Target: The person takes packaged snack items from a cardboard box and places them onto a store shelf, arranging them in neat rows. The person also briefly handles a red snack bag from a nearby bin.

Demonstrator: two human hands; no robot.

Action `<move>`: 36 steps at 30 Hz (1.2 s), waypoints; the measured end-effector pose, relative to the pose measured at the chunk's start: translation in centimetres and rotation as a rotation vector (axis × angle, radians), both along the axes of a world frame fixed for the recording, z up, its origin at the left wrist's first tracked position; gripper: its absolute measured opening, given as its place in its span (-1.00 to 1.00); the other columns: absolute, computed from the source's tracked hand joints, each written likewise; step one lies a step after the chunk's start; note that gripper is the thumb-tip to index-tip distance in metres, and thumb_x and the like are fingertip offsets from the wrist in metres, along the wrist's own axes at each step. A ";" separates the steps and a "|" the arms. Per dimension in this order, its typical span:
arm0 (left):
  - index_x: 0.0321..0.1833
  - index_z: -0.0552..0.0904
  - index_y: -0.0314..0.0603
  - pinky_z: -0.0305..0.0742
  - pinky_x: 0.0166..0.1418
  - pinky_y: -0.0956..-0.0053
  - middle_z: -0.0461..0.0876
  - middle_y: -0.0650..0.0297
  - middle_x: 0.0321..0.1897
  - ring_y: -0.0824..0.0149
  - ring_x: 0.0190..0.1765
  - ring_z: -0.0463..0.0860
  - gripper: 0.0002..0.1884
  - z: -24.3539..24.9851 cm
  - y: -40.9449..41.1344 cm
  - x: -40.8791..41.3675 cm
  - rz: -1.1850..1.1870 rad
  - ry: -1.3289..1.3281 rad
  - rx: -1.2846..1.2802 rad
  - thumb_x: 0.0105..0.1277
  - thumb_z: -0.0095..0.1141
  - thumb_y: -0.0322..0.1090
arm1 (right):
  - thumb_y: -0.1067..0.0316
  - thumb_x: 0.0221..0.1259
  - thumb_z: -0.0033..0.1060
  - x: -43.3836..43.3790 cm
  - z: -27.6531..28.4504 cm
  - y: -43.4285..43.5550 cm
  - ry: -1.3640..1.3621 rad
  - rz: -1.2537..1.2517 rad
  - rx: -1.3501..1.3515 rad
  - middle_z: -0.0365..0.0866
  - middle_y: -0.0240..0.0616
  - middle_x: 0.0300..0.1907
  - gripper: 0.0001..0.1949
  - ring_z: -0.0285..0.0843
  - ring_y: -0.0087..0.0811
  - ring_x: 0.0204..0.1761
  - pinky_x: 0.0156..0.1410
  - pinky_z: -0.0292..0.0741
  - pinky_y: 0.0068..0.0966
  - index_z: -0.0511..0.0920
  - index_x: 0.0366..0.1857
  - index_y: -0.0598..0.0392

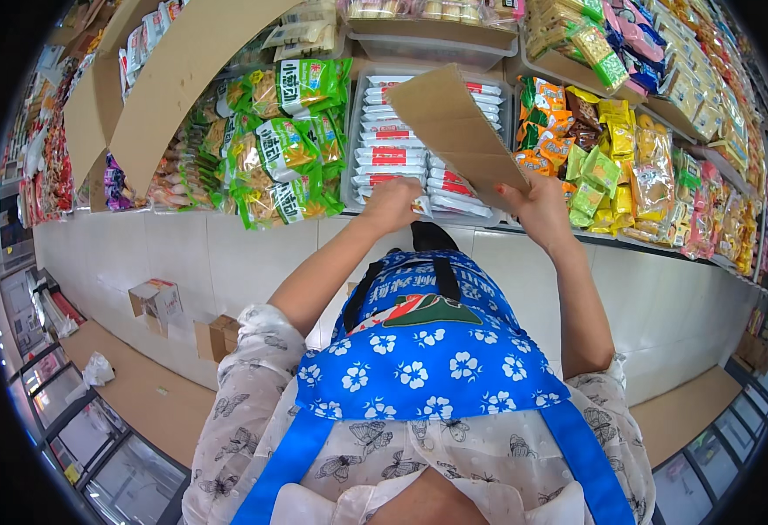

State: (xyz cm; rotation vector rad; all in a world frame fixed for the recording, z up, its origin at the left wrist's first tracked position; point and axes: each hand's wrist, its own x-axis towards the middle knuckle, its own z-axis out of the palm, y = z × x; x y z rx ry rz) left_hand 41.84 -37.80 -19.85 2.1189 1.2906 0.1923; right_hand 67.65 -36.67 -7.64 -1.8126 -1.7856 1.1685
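My right hand (542,211) grips the lower end of a flat piece of brown cardboard (453,125), which slants up and left over a clear plastic bin (351,131). In that bin, white-and-red wrapped snack packets (390,156) lie stacked in two columns. The cardboard hides part of both. My left hand (393,205) is at the bin's near edge with its fingers curled around a small white packet (421,206); only the packet's end shows beside the fingers.
Green snack bags (272,151) are heaped left of the bin. Orange packets (544,125) and yellow packets (615,128) lie to its right. A large cardboard flap (180,85) rises at the left. Small cardboard boxes (216,336) stand on the tiled floor (246,262) behind me.
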 end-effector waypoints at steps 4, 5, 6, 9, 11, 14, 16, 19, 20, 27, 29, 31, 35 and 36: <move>-0.17 0.68 -0.26 0.58 0.05 0.29 0.71 0.14 -0.04 0.11 -0.01 0.69 -0.72 2.3 -0.4 -3.1 0.128 -0.410 0.001 -0.01 0.30 -0.52 | 0.31 0.18 0.32 -0.3 -0.1 -0.1 0.000 0.006 0.020 0.63 0.03 -0.49 -0.73 0.56 -0.15 -0.51 -0.29 0.48 -0.32 0.66 -0.05 0.11; -0.15 0.68 -0.26 0.58 0.06 0.32 0.70 0.15 0.01 0.14 0.01 0.69 -0.71 2.5 -0.5 -3.7 0.165 -0.486 -0.017 0.00 0.30 -0.55 | 0.32 0.19 0.32 -0.4 -0.3 -0.1 -0.012 0.030 0.048 0.63 0.02 -0.50 -0.73 0.56 -0.15 -0.51 -0.30 0.48 -0.32 0.66 -0.04 0.11; -0.25 0.65 -0.30 0.57 0.08 0.41 0.70 0.13 0.07 0.28 0.06 0.69 -0.82 3.6 -0.4 -4.4 0.225 -0.528 -0.197 0.06 0.22 -0.62 | 0.32 0.19 0.32 -0.5 -0.7 -0.1 -0.025 0.053 0.077 0.63 0.02 -0.50 -0.73 0.56 -0.16 -0.52 -0.30 0.48 -0.32 0.66 -0.04 0.11; -0.32 0.58 -0.31 0.58 0.05 0.44 0.73 0.06 -0.02 0.34 0.02 0.69 -0.90 5.9 -0.3 -5.1 0.440 -0.772 -0.381 0.12 0.16 -0.62 | 0.32 0.20 0.31 -1.2 -1.0 -0.4 0.009 0.107 0.116 0.64 0.01 -0.49 -0.72 0.58 -0.16 -0.50 -0.29 0.49 -0.33 0.66 -0.01 0.10; -0.38 0.44 -0.25 0.58 0.04 0.39 0.71 -0.09 -0.03 0.30 -0.03 0.68 -0.89 8.9 -0.5 -5.4 0.582 -0.913 -0.294 0.17 0.02 -0.64 | 0.32 0.20 0.31 -1.4 -0.8 -0.5 0.018 0.125 0.078 0.65 0.01 -0.47 -0.71 0.59 -0.16 -0.48 -0.28 0.49 -0.33 0.66 0.00 0.09; -0.26 0.38 -0.20 0.61 -0.05 0.31 0.70 -0.05 -0.22 0.21 -0.15 0.69 -0.92 8.5 -1.9 -6.8 0.751 -1.234 -0.184 0.24 -0.03 -0.52 | 0.31 0.20 0.31 -2.0 0.1 -0.4 -0.011 0.167 -0.005 0.67 0.01 -0.43 -0.70 0.62 -0.15 -0.43 -0.25 0.51 -0.33 0.66 0.02 0.06; -0.20 0.35 -0.17 0.62 -0.13 0.27 0.66 0.01 -0.33 0.18 -0.21 0.68 -0.90 9.7 -3.3 -6.9 0.911 -1.503 -0.242 0.27 -0.06 -0.48 | 0.31 0.20 0.30 -2.5 0.4 -0.4 -0.021 0.212 -0.015 0.68 0.01 -0.41 -0.70 0.64 -0.12 -0.40 -0.22 0.52 -0.31 0.66 0.02 0.05; -0.17 0.31 -0.15 0.60 -0.26 0.28 0.58 0.10 -0.44 0.20 -0.35 0.64 -0.90 8.9 -5.3 -8.2 0.982 -1.370 -0.225 0.32 -0.08 -0.45 | 0.35 0.18 0.30 -3.0 -0.7 -0.3 -0.097 0.418 0.078 0.71 -0.04 -0.33 -0.73 0.66 -0.21 -0.32 -0.15 0.54 -0.35 0.67 -0.02 0.05; -0.15 0.36 -0.18 0.56 -0.36 0.36 0.59 0.11 -0.43 0.27 -0.44 0.61 -0.90 8.8 -6.0 -8.5 1.047 -1.300 -0.266 0.36 -0.01 -0.42 | 0.35 0.16 0.30 -3.2 -0.9 -0.2 -0.169 0.501 0.106 0.70 -0.03 -0.33 -0.73 0.66 -0.16 -0.30 -0.14 0.54 -0.31 0.68 -0.05 0.03; 0.25 0.50 -0.10 0.55 -0.10 0.53 0.70 0.23 -0.21 0.40 -0.23 0.66 -0.44 10.8 -6.8 -5.8 0.803 -0.632 0.085 0.17 0.40 -0.32 | 0.43 0.07 0.20 -4.6 -4.6 -1.7 -0.381 0.711 0.341 0.68 -0.11 -0.41 -0.79 0.67 -0.08 -0.32 -0.19 0.56 -0.20 0.69 -0.20 -0.03; 0.27 0.50 -0.08 0.55 -0.01 0.48 0.72 0.18 -0.12 0.35 -0.11 0.68 -0.40 9.8 -6.8 -6.1 0.774 -0.533 -0.111 0.15 0.43 -0.25 | 0.48 0.05 0.15 -5.2 -5.6 -2.7 -0.408 0.731 0.340 0.68 -0.13 -0.44 -0.78 0.67 -0.08 -0.31 -0.21 0.56 -0.20 0.69 -0.23 -0.03; 0.21 0.53 -0.11 0.53 -0.01 0.49 0.70 0.15 -0.11 0.36 -0.12 0.65 -0.46 9.0 -6.5 -6.0 0.750 -0.414 -0.166 0.16 0.42 -0.26 | 0.51 0.02 0.12 -6.1 -5.9 -3.4 -0.428 0.725 0.300 0.67 -0.13 -0.45 -0.78 0.68 -0.09 -0.32 -0.22 0.56 -0.19 0.68 -0.26 -0.03; -0.05 0.59 -0.31 0.54 -0.16 0.40 0.71 0.04 -0.33 0.21 -0.32 0.67 -0.55 7.9 -5.7 -6.2 0.741 -0.145 -0.090 0.17 0.40 -0.11 | 0.49 0.06 0.10 -6.2 -6.0 -2.7 -0.443 0.737 0.284 0.68 -0.15 -0.44 -0.78 0.69 -0.12 -0.30 -0.22 0.56 -0.19 0.67 -0.24 -0.01; -0.08 0.59 -0.34 0.54 -0.18 0.38 0.70 0.02 -0.35 0.18 -0.33 0.67 -0.54 7.7 -5.6 -6.2 0.735 -0.151 -0.089 0.17 0.40 -0.09 | 0.50 0.06 0.09 -6.2 -6.1 -3.0 -0.449 0.720 0.282 0.68 -0.15 -0.43 -0.78 0.69 -0.13 -0.29 -0.22 0.56 -0.20 0.67 -0.23 -0.01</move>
